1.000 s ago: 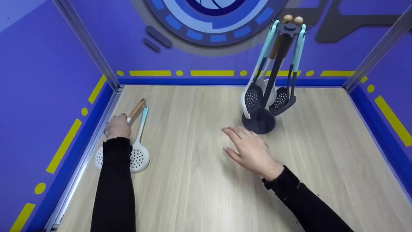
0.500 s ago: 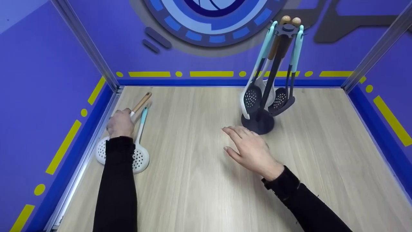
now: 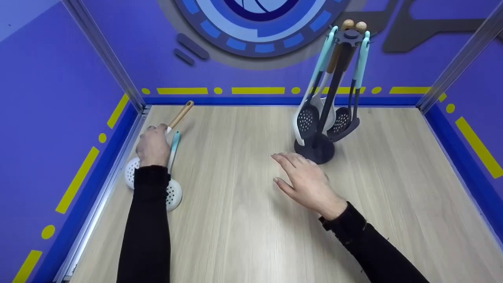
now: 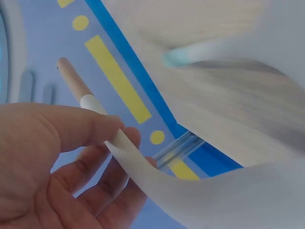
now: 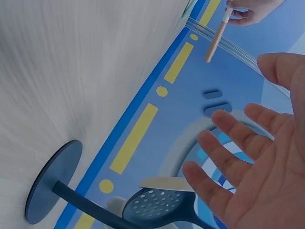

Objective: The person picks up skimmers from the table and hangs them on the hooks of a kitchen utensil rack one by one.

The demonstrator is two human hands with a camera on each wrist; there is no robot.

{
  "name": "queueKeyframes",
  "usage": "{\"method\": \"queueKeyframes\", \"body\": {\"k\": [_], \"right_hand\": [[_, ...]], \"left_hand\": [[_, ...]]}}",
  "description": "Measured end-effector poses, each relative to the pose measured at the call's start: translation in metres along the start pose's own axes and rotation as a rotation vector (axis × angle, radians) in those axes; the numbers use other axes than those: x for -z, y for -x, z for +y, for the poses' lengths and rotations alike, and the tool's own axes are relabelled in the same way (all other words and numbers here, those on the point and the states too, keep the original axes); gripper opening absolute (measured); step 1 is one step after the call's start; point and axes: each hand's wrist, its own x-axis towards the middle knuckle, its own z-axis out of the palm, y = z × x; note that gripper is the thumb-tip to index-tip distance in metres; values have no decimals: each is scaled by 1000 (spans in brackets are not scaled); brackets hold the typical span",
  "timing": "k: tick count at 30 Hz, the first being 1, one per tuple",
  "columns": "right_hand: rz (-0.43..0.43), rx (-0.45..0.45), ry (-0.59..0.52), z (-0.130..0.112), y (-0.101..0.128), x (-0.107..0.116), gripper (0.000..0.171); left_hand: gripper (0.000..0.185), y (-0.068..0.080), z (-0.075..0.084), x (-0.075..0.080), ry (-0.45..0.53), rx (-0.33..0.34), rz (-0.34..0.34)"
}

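Right now my left hand [image 3: 152,148] grips the white skimmer with the wooden handle [image 3: 180,114], thumb and fingers [image 4: 90,129] curled round the white neck just below the wood, as the left wrist view shows plainly. Its perforated head [image 3: 131,177] peeks out from under my sleeve near the left wall, and I judge it lifted off the wooden surface [image 3: 243,220], though the blur in the wrist view keeps me from being sure. Just beside it, a second white skimmer with a teal handle [image 3: 174,142] lies flat on the surface, its round head [image 3: 173,193] partly under my forearm. My right hand [image 3: 306,182] is spread and relaxed, holding nothing, hovering low over the middle of the surface just in front of the dark utensil stand [image 3: 317,149]. That stand already carries several hanging tools: a slotted spoon [image 3: 307,118] with a teal handle, another dark perforated tool [image 3: 342,120] and two wooden-tipped handles [image 3: 353,26] at the top. To my eye, the step in hand is picking the wooden-handled skimmer up; the next move would call for carrying it across toward the stand without knocking the teal one, keeping the handle end free for a slot.
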Motion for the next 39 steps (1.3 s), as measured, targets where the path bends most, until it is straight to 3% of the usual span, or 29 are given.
{"method": "queueKeyframes", "body": {"k": [20,28,39], "right_hand": [[6,-23,-2,1,-4,4,64],[-8,-37,-12,0,-6,6,62],[47,-27,-42,0,-10,7,63]], "left_hand": [[39,2,39,7,67,-81,132],[40,7,54,6,94,-154,215],[40,17,74,8,153,-229,271]]}}
